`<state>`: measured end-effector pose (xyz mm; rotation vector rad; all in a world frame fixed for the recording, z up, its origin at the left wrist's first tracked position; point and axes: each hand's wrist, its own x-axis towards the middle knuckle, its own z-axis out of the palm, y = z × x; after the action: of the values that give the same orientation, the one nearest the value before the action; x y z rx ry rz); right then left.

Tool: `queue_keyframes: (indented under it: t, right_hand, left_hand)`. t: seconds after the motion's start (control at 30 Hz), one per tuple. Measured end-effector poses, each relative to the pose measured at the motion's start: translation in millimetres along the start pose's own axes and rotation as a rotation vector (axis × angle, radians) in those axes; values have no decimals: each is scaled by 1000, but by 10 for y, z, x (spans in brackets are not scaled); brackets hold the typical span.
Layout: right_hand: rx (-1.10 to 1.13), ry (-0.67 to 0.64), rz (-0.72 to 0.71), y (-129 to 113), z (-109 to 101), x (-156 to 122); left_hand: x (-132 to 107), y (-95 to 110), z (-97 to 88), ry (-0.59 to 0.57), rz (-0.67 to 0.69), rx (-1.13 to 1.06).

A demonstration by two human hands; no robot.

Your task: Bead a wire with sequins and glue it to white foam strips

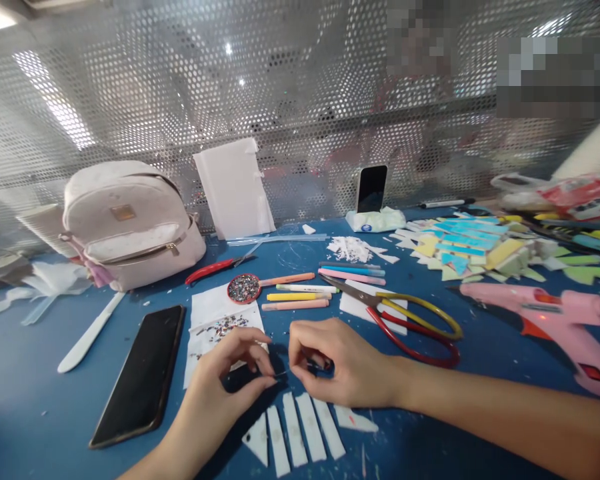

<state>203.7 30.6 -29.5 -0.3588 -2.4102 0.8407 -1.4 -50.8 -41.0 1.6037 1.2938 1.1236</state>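
My left hand (pixel 223 377) has its thumb and fingers closed in a pinch, with a thin, pale sliver showing at the tips, too small to name. Facing it, my right hand (pixel 337 363) is curled with fingertips pressed together; what it holds is hidden. Just below both hands lie several white strips (pixel 295 430) side by side, with a pointed white piece at each end. Behind my left hand, a white paper sheet (pixel 205 303) carries scattered shiny bits (pixel 225 327). A red-rimmed round dish (pixel 244 288) full of similar bits rests at the sheet's top edge.
Several markers (pixel 300 297) and large scissors (pixel 380 303) lie beyond my hands. A pink glue gun (pixel 545 307) and cut coloured pieces (pixel 467 243) are right. A dark phone (pixel 137 380), white spatula-like tool (pixel 90 333), red-handled pliers (pixel 207 270) and pale backpack (pixel 130 220) are left.
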Motion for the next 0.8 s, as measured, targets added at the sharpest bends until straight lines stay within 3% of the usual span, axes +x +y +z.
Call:
queue_keyframes:
  t: [0.8]
  right_hand:
    - [-61,-7,-25,16,12,-12]
  left_hand:
    - [-26,33,7,-11,92,135]
